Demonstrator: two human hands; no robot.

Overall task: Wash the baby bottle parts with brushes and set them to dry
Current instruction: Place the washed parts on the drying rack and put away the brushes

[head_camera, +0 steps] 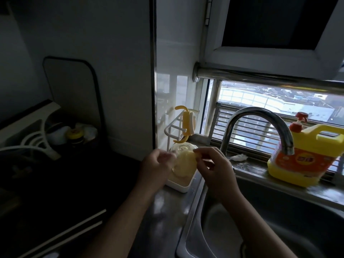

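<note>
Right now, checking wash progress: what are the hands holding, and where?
Both hands, left hand and right hand, pinch a pale yellow soft part at its opposite edges, over the white drying rack.

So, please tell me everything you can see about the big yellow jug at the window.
The yellow jug looks like plastic, with a moulded handle on top and a red pump cap. An orange label with white lettering covers its front. It stands upright on the steel ledge behind the sink, right of the tap, whose spout hides part of it. Neither hand touches it.
</note>
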